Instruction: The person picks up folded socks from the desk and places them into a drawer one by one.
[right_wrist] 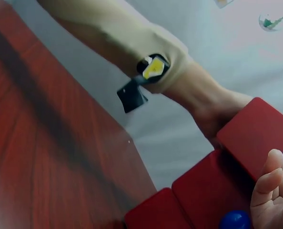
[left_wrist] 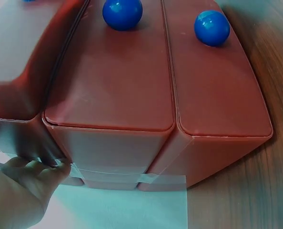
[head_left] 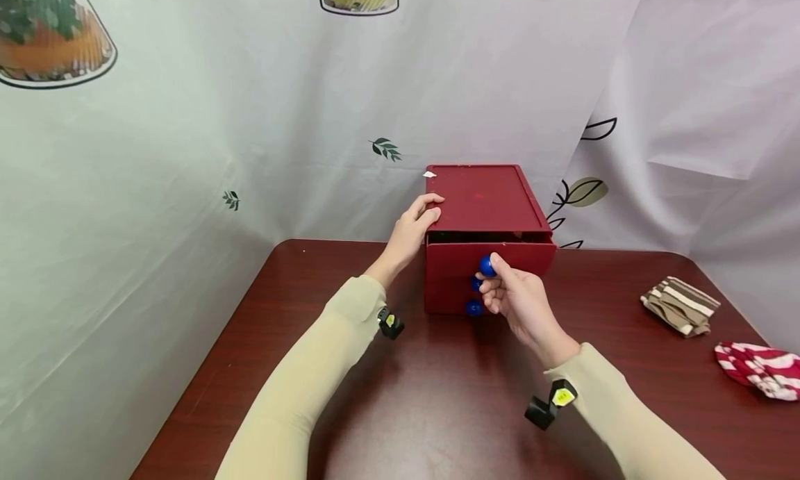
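Note:
A dark red cabinet (head_left: 478,199) with three stacked drawers stands at the back of the table. Its top drawer (head_left: 531,256) juts out a little, leaving a dark gap under the cabinet's top. My right hand (head_left: 528,303) pinches the blue round knob (head_left: 487,265) of that drawer between thumb and fingers. Below it, the middle drawer (left_wrist: 115,76) and bottom drawer (left_wrist: 217,81) sit flush, each with its own blue knob. My left hand (head_left: 409,231) rests against the cabinet's upper left edge, fingertips on the top. What the top drawer contains is hidden.
On the table's right lie a folded brown-and-white striped cloth (head_left: 681,306) and a crumpled red-and-white cloth (head_left: 759,369). A pale printed curtain (head_left: 300,119) hangs right behind the cabinet and around the wooden table (head_left: 387,396).

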Available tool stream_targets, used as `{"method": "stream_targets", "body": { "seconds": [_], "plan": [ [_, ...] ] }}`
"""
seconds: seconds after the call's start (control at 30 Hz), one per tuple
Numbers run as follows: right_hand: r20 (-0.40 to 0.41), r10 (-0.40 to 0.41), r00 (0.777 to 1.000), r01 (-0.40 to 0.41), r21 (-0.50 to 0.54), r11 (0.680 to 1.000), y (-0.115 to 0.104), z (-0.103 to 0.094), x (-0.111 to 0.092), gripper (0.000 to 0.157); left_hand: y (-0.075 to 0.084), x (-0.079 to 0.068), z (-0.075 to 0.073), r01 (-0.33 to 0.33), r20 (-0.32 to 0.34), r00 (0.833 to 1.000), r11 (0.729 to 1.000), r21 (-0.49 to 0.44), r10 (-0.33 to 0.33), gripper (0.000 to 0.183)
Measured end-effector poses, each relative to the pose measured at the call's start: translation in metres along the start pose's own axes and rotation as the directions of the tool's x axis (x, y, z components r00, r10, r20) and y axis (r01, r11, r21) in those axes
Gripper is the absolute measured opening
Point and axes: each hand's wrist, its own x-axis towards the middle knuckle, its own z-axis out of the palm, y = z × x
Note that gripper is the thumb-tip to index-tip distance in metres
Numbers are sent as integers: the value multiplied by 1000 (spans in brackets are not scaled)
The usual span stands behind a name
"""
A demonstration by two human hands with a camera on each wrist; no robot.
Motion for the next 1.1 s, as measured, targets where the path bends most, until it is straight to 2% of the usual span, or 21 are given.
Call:
{"method": "stream_targets", "body": {
  "seconds": [0.1, 0.43, 0.73, 1.0, 1.1],
  "plan": [
    [-2, -9, 1000, 9, -10, 1000, -1, -1, 5, 44, -14, 8, 1, -13, -13, 1000, 1000, -7, 13, 26],
    [5, 28, 1000, -28, 36, 999, -4, -2, 18, 43, -9, 8, 4, -8, -30, 999, 997, 72, 10, 25],
    [5, 40, 999, -40, 39, 998, -5, -3, 26, 44, -9, 8, 4, -18, -25, 999, 997, 75, 20, 27],
    [73, 16, 997, -21, 70, 997, 4, -10, 24, 46, -9, 7, 3, -10, -28, 1000, 996, 87, 12, 27],
    [50, 10, 999, -12, 55, 998, 11, -14, 23, 46, -8, 7, 3, -6, -29, 1000, 996, 90, 8, 27]
  ]
}}
